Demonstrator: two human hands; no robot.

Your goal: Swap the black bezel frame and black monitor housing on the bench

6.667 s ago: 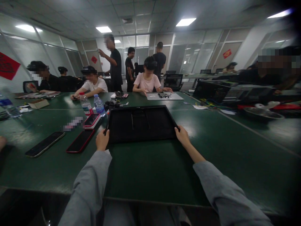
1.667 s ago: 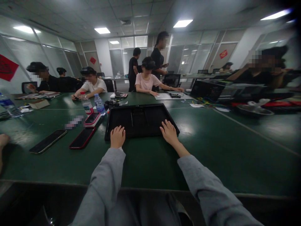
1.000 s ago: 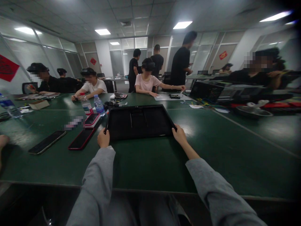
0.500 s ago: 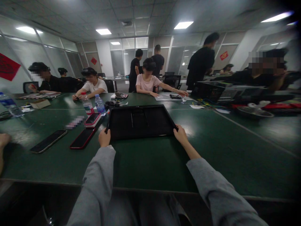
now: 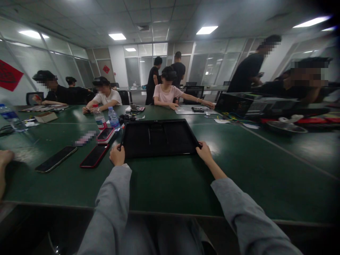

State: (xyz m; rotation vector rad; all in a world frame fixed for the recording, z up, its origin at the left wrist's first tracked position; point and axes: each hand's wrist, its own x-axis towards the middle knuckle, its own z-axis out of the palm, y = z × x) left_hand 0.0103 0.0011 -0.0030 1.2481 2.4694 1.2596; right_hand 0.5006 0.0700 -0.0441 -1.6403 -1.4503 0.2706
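A shallow black rectangular shell with a raised rim, which looks like a monitor back cover [image 5: 159, 141], lies on the green table in front of me. Its inside faces up, with two thin ridges and a small recess near the far edge. My left hand [image 5: 117, 155] is closed on its left rim near the front corner. At the front right corner, my right hand [image 5: 204, 151] grips the opposite rim, thumb on top. A phone with a red edge [image 5: 94, 156] lies just left of my left hand.
Left of the cover are another phone [image 5: 56, 159], a white-and-pink box [image 5: 105, 135] and two bottles, one a blue-labelled bottle [image 5: 114, 119]. A co-worker's hand [image 5: 5, 157] rests at the far left. Opened computer hardware [image 5: 268, 106] and a metal bowl [image 5: 287, 126] stand at the right.
Both my hands keep their hold and the cover has hardly moved. In the background at right, a standing person has shifted to the right and leans forward.
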